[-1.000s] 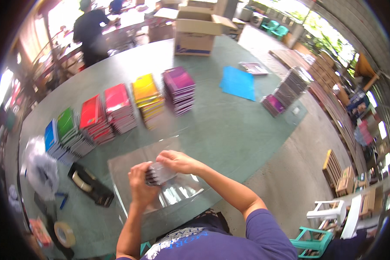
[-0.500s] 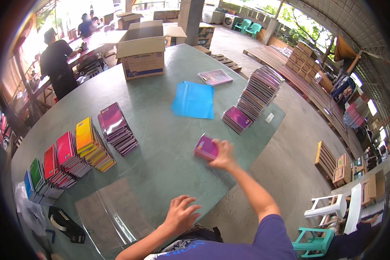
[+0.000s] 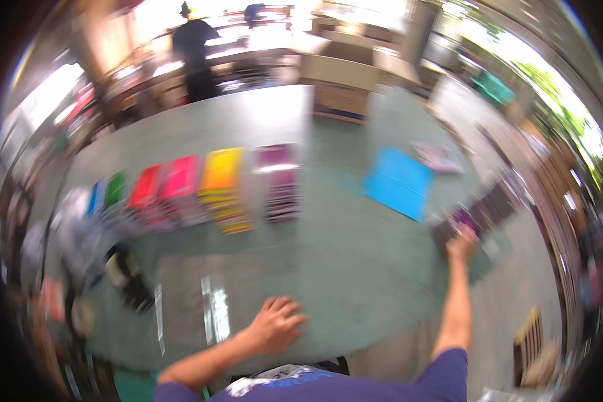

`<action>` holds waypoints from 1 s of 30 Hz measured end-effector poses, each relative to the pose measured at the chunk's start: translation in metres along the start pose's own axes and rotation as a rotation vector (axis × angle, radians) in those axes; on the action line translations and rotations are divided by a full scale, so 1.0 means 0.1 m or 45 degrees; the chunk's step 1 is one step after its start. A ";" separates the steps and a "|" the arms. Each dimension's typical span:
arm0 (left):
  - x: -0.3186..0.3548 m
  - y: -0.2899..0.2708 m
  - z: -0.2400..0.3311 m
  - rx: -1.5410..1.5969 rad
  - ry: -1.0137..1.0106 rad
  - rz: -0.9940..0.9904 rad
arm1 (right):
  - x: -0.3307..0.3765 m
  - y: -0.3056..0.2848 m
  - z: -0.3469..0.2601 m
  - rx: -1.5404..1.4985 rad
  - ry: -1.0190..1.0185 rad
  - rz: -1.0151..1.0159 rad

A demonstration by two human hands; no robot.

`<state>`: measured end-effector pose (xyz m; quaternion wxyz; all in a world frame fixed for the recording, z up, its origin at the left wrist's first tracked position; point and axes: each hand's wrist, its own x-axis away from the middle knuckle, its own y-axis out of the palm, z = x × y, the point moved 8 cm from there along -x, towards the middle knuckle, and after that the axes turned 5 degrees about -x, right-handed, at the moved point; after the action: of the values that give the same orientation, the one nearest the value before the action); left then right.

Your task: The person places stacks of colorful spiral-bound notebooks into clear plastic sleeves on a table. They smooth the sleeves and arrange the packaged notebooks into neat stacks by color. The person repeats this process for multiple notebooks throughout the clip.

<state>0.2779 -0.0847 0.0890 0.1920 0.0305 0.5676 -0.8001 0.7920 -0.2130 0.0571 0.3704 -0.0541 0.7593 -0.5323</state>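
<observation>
My right hand [image 3: 461, 246] reaches to the right side of the table, its fingers closed on a small purple notebook bundle [image 3: 460, 218]. This bundle is at the near end of a long row of wrapped notebooks [image 3: 492, 209]; blur hides whether it rests on them. Fingers loosely bent and apart, my left hand [image 3: 276, 325] hovers at or just above the near table edge, holding nothing. Nearest to it lies a clear plastic sheet [image 3: 241, 295]. Across the left half stand fanned stacks of spiral notebooks: purple [image 3: 279, 181], yellow [image 3: 222, 175], pink [image 3: 181, 177], red [image 3: 145, 187], green [image 3: 115, 191] and blue [image 3: 95, 198].
On the green table [image 3: 355, 281] lie blue sheets [image 3: 398, 182] and a flat pinkish pack [image 3: 439, 158]. An open cardboard box [image 3: 342, 94] stands at the far edge. A black tape dispenser [image 3: 128, 278] and crumpled plastic [image 3: 77, 224] are at left. A person [image 3: 195, 60] stands beyond.
The view has turned right, so the table appears shifted. My right hand has carried the purple notebook bundle from the open table to the notebook row. My left hand stays near the front edge.
</observation>
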 end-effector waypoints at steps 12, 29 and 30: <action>2.76 -2.87 -4.46 -1.026 -1.310 0.316 | 0.61 -0.51 -2.53 -0.461 -0.365 -0.098; 2.05 -2.82 -4.03 -0.980 -0.472 0.469 | 3.53 -0.20 -7.50 -2.228 0.480 -2.282; 2.05 -2.75 -4.22 -0.899 -0.445 0.349 | 3.53 -0.25 -7.46 -2.160 0.458 -2.322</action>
<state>-0.0765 0.3256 0.1314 0.3888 -0.0981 0.7567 -0.5164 0.0676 0.1811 0.0187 -0.3910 -0.7055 0.5880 0.0605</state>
